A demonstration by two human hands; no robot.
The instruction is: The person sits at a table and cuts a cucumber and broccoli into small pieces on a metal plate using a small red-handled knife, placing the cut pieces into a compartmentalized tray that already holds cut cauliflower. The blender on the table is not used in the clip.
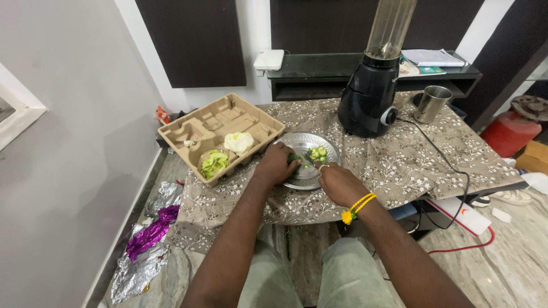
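Tan moulded-pulp packaging tray on table's left; brown carton far right

The plate sits mid-surface, the tray at its left edge, the blender behind (cup beside it, toward the far right corner).

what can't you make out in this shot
- Head view: what the left hand presses on the steel plate is hidden under its fingers; only green bits show.
- Head view: whether the right hand holds a tool; its fingertips are too small to read.
- Head view: the blender jar's top is cut off by the upper edge.
- Head view: the steel cup inside cannot be seen from this angle.
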